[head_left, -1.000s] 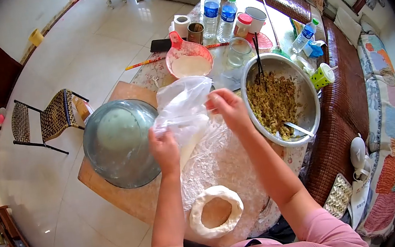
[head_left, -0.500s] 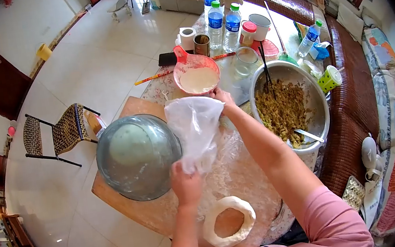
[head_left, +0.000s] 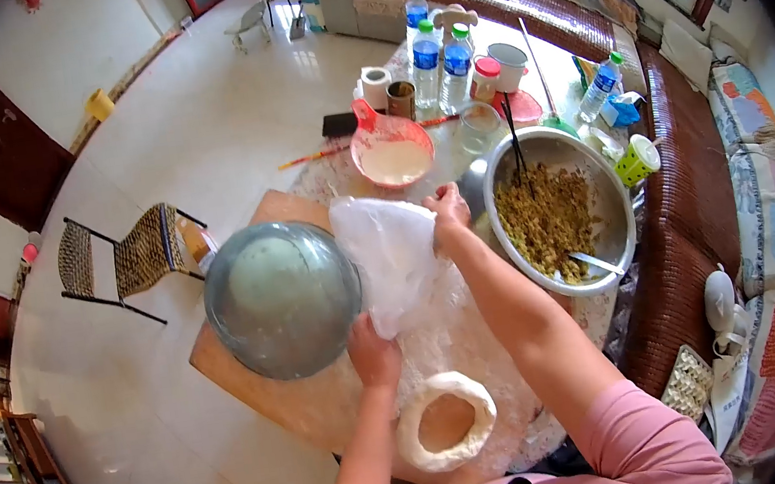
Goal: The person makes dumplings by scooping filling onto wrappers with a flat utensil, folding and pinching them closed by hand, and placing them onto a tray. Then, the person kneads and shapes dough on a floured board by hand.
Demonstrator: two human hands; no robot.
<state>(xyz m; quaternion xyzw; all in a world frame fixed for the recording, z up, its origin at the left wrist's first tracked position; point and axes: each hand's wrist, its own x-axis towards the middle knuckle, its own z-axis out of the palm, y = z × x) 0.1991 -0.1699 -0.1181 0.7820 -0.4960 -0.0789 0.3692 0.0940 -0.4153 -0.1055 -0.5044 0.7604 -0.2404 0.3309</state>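
A thin, translucent white plastic bag (head_left: 394,251) is stretched between my two hands over the floured board. My left hand (head_left: 375,351) is closed on its lower edge, beside the overturned glass bowl (head_left: 339,318). My right hand (head_left: 448,209) pinches the bag's upper right corner, close to the steel basin. Under the glass bowl shows a pale rounded lump (head_left: 269,276), blurred by the glass. A ring of dough (head_left: 412,437) lies on the board in front of me, below my left hand.
A steel basin (head_left: 633,237) of chopped filling with chopsticks and a spoon stands right. Behind are a red-pink scoop (head_left: 373,125) with whitish contents, several water bottles (head_left: 425,63), a paper roll (head_left: 375,83) and a green cup (head_left: 636,162). A woven chair (head_left: 141,252) stands left.
My right hand has moved right and slightly down, away from the scoop, pulling the bag's corner along. My left hand has shifted slightly right. The camera view has shifted a little.
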